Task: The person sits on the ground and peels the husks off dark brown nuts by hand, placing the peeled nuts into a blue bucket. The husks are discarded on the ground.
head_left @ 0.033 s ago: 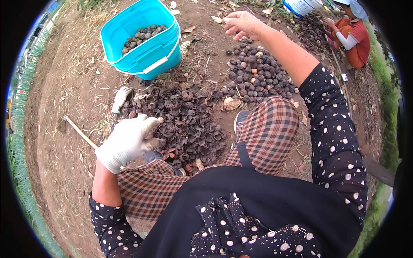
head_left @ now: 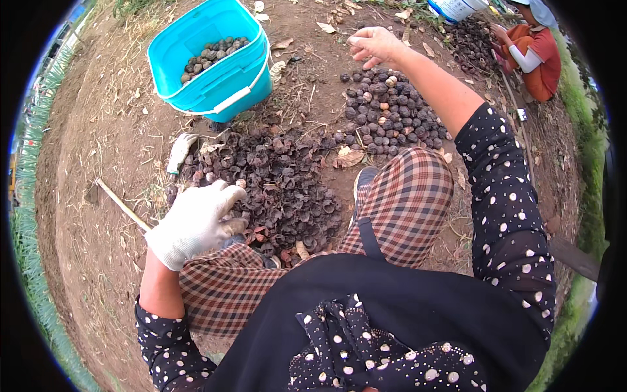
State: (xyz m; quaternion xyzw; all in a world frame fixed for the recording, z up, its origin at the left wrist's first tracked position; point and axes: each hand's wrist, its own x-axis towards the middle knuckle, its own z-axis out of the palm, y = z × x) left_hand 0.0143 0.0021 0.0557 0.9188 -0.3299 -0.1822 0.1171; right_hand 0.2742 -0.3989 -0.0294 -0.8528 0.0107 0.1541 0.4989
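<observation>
My left hand [head_left: 199, 219], in a white knit glove, hovers over the near left side of a heap of dark, shrivelled husks [head_left: 287, 176]. Its fingers are curved, with a gap to the thumb, and nothing shows between them. A pale brown walnut [head_left: 241, 183] appears just beyond the fingertips; whether they touch it is unclear. Bare and stretched far forward, my right hand [head_left: 377, 46] is above the far edge of a pile of dark walnuts [head_left: 385, 111]. Its fingers are loosely bent and apart, and no object is visible in them.
A turquoise bucket [head_left: 241, 81] partly filled with walnuts stands beyond the husks. A spare white glove [head_left: 181, 151] and a wooden-handled tool [head_left: 122, 204] lie on the soil at left. Far right, a person [head_left: 539, 59] crouches by another dark heap and a white-and-blue bucket [head_left: 457, 9].
My right hand has moved slightly right and down, its fingers bending more. My left hand has lowered a little toward me. The whole view has shifted slightly.
</observation>
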